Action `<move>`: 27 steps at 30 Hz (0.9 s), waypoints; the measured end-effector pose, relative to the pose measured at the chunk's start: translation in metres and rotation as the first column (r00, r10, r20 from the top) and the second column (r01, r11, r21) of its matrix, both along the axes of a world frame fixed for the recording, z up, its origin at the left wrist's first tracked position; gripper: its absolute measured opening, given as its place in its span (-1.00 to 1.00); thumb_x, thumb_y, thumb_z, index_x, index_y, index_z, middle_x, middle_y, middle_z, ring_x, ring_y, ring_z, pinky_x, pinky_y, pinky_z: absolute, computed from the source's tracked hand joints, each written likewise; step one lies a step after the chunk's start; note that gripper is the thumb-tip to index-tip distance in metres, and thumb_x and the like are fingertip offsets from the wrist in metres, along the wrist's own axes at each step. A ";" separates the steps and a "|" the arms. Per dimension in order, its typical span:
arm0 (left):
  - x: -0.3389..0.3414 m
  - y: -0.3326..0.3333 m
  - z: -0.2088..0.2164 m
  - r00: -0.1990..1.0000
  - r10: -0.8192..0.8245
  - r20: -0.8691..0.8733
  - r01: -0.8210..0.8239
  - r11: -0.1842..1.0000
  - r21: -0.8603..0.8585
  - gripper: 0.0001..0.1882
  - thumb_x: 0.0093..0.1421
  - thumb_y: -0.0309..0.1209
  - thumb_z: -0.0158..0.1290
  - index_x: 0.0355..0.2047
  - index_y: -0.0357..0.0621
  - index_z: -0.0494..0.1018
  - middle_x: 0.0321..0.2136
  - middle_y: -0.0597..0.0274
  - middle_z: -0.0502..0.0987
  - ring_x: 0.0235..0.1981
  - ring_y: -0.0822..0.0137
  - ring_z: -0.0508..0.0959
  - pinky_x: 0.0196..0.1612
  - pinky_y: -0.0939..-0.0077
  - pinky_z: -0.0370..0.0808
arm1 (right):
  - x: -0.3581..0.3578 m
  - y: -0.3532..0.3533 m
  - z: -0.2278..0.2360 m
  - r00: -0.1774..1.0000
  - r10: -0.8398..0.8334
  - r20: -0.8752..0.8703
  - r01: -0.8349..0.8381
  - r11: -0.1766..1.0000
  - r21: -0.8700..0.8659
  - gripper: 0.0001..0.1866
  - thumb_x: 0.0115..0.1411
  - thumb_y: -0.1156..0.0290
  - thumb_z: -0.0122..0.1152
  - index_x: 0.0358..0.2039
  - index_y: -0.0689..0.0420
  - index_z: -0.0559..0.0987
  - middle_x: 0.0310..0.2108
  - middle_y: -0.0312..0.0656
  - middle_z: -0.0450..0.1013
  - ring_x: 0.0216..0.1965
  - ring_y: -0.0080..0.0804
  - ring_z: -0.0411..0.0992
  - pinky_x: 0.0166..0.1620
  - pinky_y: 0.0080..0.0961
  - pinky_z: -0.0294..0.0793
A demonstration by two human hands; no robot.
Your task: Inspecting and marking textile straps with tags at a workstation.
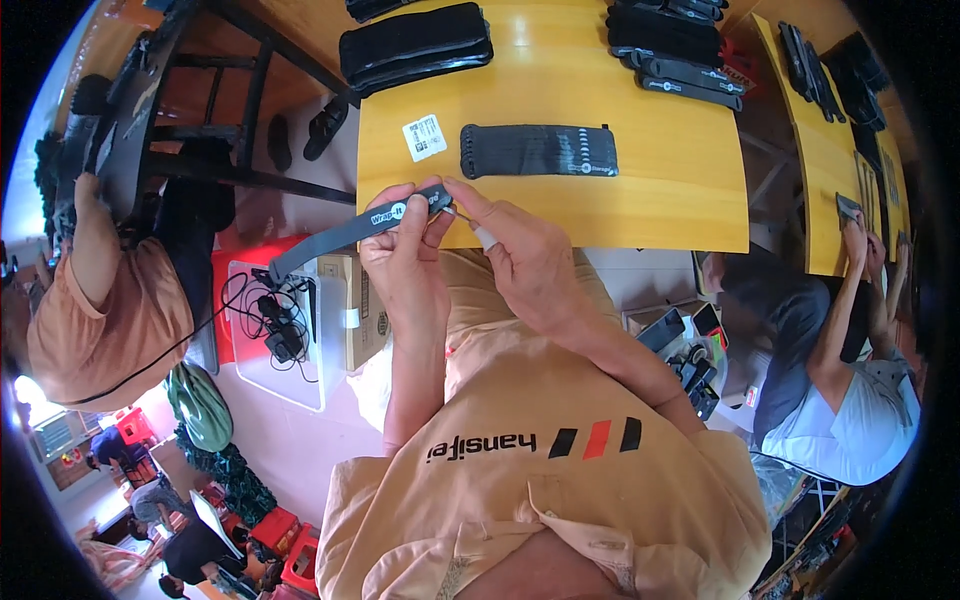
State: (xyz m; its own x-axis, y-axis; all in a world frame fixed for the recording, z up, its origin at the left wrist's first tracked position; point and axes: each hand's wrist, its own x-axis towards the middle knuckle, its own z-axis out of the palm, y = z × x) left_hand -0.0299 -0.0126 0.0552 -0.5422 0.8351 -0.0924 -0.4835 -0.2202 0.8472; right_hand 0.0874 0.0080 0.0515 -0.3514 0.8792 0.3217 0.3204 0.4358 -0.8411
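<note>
Just off the front edge of the yellow table (pixel 620 220), my left hand (pixel 408 270) pinches a black strap (pixel 335 234) with white print. The strap's long tail hangs out to the left, while its other end sticks up between the fingers. My right hand (pixel 535 255) closes in at that end, its fingertips against it. A thin, pale bit shows between those fingertips, too small to name. White tape wraps one right finger. Beyond my hands a flat row of overlapping black straps (pixel 530 150) lies on the table, beside a white printed label (pixel 424 138).
Stacks of black straps (pixel 415 45) stand at the far left of the table, with more bundles (pixel 665 50) at the far right. A clear plastic bin (pixel 300 370) with black cables is at left. Co-workers sit on both sides, one handling a strap (pixel 848 208).
</note>
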 end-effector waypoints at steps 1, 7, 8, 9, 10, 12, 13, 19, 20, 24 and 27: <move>-0.001 0.000 0.000 0.999 -0.003 0.052 0.004 1.000 -0.021 -0.86 0.10 -0.59 -0.02 -0.29 -0.26 0.36 -0.31 -0.02 0.49 -0.34 0.35 0.54 -0.29 0.57 0.55 | 0.000 -0.001 0.002 0.999 -0.010 0.036 0.010 1.000 0.015 -0.50 0.00 0.59 -0.01 0.01 -0.06 0.38 -0.56 -0.16 0.38 -0.56 -0.22 0.39 -0.52 -0.38 0.35; -0.007 -0.004 -0.008 0.958 -0.027 0.285 0.040 0.999 -0.037 -0.84 0.10 -0.56 -0.01 -0.27 -0.24 0.38 -0.31 0.01 0.50 -0.35 0.34 0.55 -0.28 0.58 0.55 | -0.004 -0.002 -0.005 0.998 -0.002 -0.059 0.000 1.000 -0.031 -0.48 -0.02 0.62 0.00 -0.01 -0.06 0.40 -0.60 -0.19 0.35 -0.59 -0.25 0.37 -0.52 -0.41 0.35; -0.007 -0.004 -0.008 0.958 -0.029 0.286 0.041 0.998 -0.038 -0.84 0.10 -0.56 -0.01 -0.27 -0.24 0.38 -0.31 0.01 0.50 -0.35 0.34 0.55 -0.28 0.58 0.55 | -0.005 -0.002 -0.008 0.982 0.013 -0.188 -0.028 0.996 -0.079 -0.48 -0.03 0.63 0.00 -0.01 -0.06 0.41 -0.61 -0.19 0.34 -0.59 -0.26 0.37 -0.52 -0.43 0.36; -0.008 -0.005 -0.009 0.948 -0.029 0.318 0.048 0.997 -0.053 -0.85 0.10 -0.55 -0.02 -0.27 -0.24 0.38 -0.31 0.02 0.50 -0.35 0.34 0.55 -0.27 0.57 0.55 | -0.005 -0.002 -0.008 0.982 0.014 -0.188 -0.030 0.996 -0.080 -0.48 -0.03 0.63 0.00 -0.01 -0.06 0.41 -0.61 -0.19 0.34 -0.59 -0.26 0.37 -0.52 -0.43 0.36; -0.008 -0.006 -0.009 0.936 -0.029 0.350 0.057 0.996 -0.069 -0.85 0.11 -0.54 -0.02 -0.28 -0.25 0.38 -0.31 0.02 0.50 -0.34 0.34 0.55 -0.26 0.57 0.55 | -0.004 -0.001 -0.008 0.979 0.038 -0.200 -0.063 0.991 -0.119 -0.45 -0.04 0.68 -0.03 0.00 -0.05 0.41 -0.59 -0.18 0.34 -0.59 -0.27 0.34 -0.52 -0.49 0.33; -0.008 -0.006 -0.009 0.934 -0.021 0.357 0.049 0.996 -0.068 -0.85 0.10 -0.56 -0.02 -0.28 -0.26 0.38 -0.31 0.01 0.50 -0.34 0.33 0.55 -0.27 0.56 0.55 | -0.001 -0.001 -0.006 0.975 0.063 -0.213 -0.098 0.983 -0.157 -0.43 -0.05 0.72 -0.05 0.00 -0.04 0.40 -0.57 -0.16 0.33 -0.58 -0.29 0.32 -0.53 -0.56 0.30; -0.008 -0.006 -0.009 0.931 -0.015 0.364 0.042 0.997 -0.067 -0.85 0.09 -0.58 -0.01 -0.28 -0.27 0.38 -0.32 0.01 0.50 -0.35 0.32 0.55 -0.28 0.56 0.56 | 0.002 0.000 -0.005 0.993 0.062 -0.098 -0.071 0.994 -0.085 -0.44 -0.05 0.70 -0.05 0.01 -0.04 0.40 -0.59 -0.17 0.31 -0.60 -0.29 0.32 -0.54 -0.55 0.30; 0.005 0.000 0.000 0.998 0.067 0.010 -0.066 0.996 -0.065 -0.80 0.03 -0.65 0.03 -0.28 -0.34 0.37 -0.38 0.00 0.50 -0.38 0.30 0.55 -0.33 0.57 0.57 | -0.001 -0.006 -0.002 0.974 -0.103 0.202 0.064 0.979 0.192 -0.44 -0.07 0.63 0.01 0.01 -0.05 0.40 -0.63 -0.21 0.21 -0.63 -0.33 0.30 -0.58 -0.49 0.32; 0.006 0.001 -0.001 0.998 0.067 0.011 -0.066 0.996 -0.064 -0.80 0.03 -0.65 0.03 -0.28 -0.34 0.37 -0.38 0.00 0.50 -0.38 0.30 0.55 -0.33 0.57 0.57 | -0.003 -0.007 -0.006 0.959 -0.176 0.224 0.113 0.957 0.266 -0.44 -0.07 0.59 0.05 0.01 -0.08 0.39 -0.62 -0.24 0.20 -0.64 -0.37 0.31 -0.60 -0.50 0.33; 0.013 0.003 -0.007 0.997 0.068 0.045 -0.066 0.996 -0.053 -0.80 0.06 -0.61 0.03 -0.27 -0.34 0.36 -0.39 0.03 0.50 -0.39 0.33 0.55 -0.32 0.59 0.57 | -0.008 -0.009 -0.016 0.960 -0.214 0.182 0.162 0.951 0.262 -0.43 -0.07 0.60 0.04 0.03 -0.06 0.38 -0.60 -0.24 0.19 -0.64 -0.37 0.29 -0.60 -0.51 0.32; 0.017 0.004 -0.010 0.983 0.057 0.173 -0.052 0.998 -0.033 -0.80 0.07 -0.60 0.02 -0.26 -0.33 0.36 -0.38 0.06 0.48 -0.40 0.35 0.54 -0.31 0.62 0.56 | -0.013 -0.008 -0.021 0.970 -0.237 0.055 0.225 0.959 0.171 -0.44 -0.06 0.63 0.02 0.03 -0.02 0.38 -0.59 -0.19 0.23 -0.63 -0.34 0.29 -0.57 -0.49 0.33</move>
State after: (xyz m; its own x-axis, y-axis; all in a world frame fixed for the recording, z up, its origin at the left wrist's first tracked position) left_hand -0.0125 -0.0087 0.0454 -0.5604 0.8005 -0.2126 -0.6119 -0.2271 0.7576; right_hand 0.0748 0.0000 0.0304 -0.1730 0.8775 0.4473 0.4876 0.4709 -0.7352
